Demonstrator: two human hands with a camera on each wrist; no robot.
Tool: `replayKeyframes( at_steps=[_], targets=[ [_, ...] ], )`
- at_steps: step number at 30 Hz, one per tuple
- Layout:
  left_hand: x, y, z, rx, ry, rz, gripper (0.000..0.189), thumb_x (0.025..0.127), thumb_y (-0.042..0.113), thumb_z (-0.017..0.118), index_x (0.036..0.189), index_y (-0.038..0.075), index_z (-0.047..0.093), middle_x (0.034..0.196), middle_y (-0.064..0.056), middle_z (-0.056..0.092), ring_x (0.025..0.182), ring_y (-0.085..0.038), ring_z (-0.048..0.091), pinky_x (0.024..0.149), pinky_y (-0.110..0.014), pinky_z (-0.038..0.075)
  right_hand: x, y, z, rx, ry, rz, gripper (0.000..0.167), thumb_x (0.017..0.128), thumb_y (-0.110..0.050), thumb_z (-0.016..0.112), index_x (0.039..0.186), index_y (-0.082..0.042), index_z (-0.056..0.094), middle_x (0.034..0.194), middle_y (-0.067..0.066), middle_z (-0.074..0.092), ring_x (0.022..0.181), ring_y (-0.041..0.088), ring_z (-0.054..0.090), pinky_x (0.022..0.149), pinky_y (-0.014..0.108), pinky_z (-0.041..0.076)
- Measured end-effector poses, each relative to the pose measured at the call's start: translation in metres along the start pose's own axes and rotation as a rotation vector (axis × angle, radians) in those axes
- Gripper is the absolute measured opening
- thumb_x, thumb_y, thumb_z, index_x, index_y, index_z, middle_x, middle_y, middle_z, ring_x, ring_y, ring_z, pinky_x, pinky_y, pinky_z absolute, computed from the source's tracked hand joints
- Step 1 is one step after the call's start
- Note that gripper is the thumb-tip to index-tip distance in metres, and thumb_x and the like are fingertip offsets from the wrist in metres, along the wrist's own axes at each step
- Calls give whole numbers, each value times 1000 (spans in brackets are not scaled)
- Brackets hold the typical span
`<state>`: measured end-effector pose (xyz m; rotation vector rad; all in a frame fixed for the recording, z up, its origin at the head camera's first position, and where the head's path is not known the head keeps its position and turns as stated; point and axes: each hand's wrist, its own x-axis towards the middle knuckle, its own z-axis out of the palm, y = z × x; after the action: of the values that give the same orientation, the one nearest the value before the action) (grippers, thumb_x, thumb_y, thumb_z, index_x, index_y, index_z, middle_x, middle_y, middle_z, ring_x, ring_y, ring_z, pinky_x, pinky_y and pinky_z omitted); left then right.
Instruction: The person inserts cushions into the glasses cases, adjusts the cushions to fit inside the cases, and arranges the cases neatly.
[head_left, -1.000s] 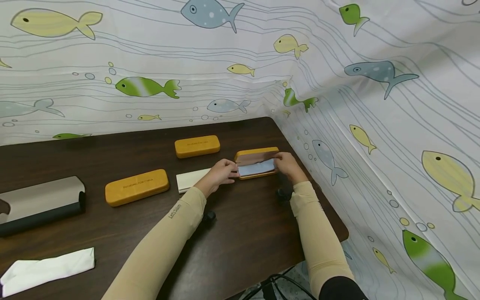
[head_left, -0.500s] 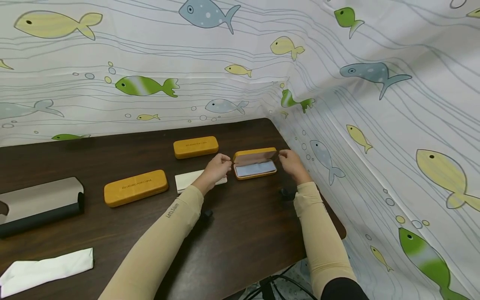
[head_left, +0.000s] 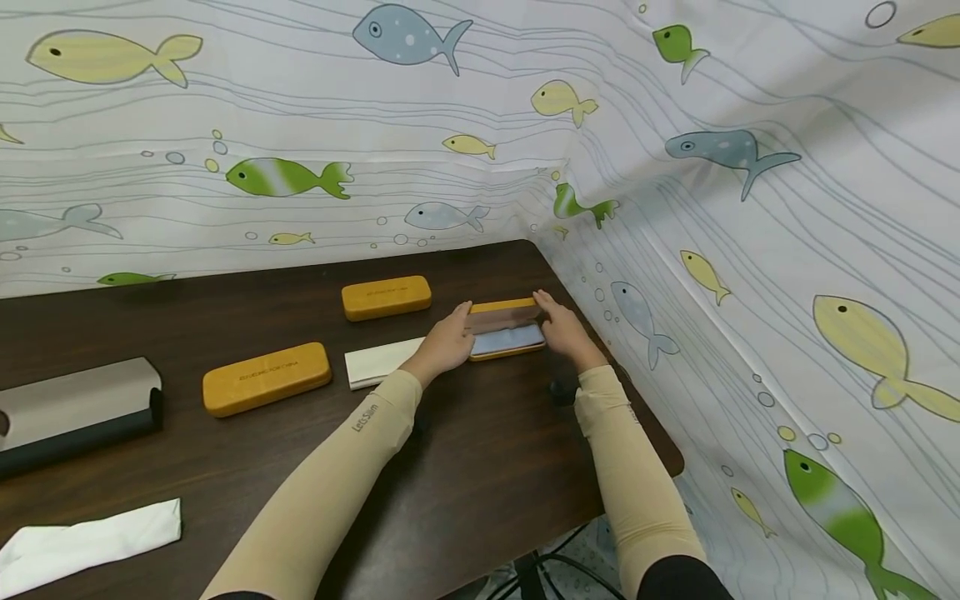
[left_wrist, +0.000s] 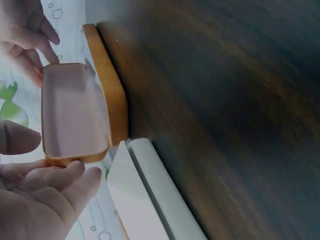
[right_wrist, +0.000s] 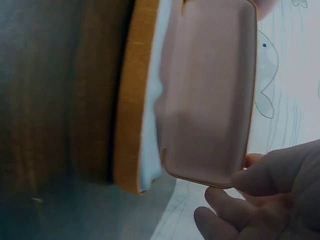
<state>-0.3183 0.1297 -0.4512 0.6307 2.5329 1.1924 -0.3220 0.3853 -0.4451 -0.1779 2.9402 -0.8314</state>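
In the head view, an orange glasses case lies at the right of the table with its lid raised. Its lining is pinkish, and a light blue folded cloth fills its base. My left hand holds the lid's left end; in the left wrist view, curled fingers meet that end and the thumb is by the lid's outer edge. At the right end, my right hand grips the lid's corner, the thumb at its rim in the right wrist view.
Two closed orange cases, one behind and one farther left, lie on the dark table. A cream folded item is beside my left hand. An open dark case and a white cloth lie at the left.
Both hands were at the case's ends, drew slightly apart from it half a second ago, and have now come back in onto the raised lid.
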Motion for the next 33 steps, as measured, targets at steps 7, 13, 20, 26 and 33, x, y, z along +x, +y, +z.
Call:
replayKeyframes(
  at_steps=[7,13,20,26,33],
  targets=[
    [-2,-1,2,2,22,-16,64,101,8,40,162,6,19,162,-15,33,140,-31,46,114,-45,37,-4,2,6,-10,46,17,65,96,8,38,159,-5,28,166,12,23,149,36,29,120,50,28],
    [-5,-1,6,-2,46,-38,60,103,9,40,160,7,23,119,-23,67,76,-26,61,81,-43,47,-13,-2,10,20,85,42,65,95,10,40,158,-5,33,165,11,26,147,33,34,116,47,34],
    [-12,-1,11,-40,55,-48,61,103,8,41,161,10,23,71,-4,49,51,-17,35,73,-41,44,-23,-3,20,37,187,35,66,92,13,42,156,-5,38,163,10,32,144,34,38,114,52,35],
    [-20,1,16,-45,50,-48,60,105,10,41,162,11,22,98,-16,65,48,-16,34,68,-39,43,-33,-2,31,58,266,32,66,91,15,43,154,-5,42,162,9,35,144,31,38,112,48,39],
    [-27,1,23,-28,38,-38,58,105,9,41,161,11,24,151,-18,48,48,-15,34,64,-37,41,-43,-2,44,83,316,29,64,92,16,43,154,-2,41,162,11,34,146,30,36,116,45,36]
  ],
)
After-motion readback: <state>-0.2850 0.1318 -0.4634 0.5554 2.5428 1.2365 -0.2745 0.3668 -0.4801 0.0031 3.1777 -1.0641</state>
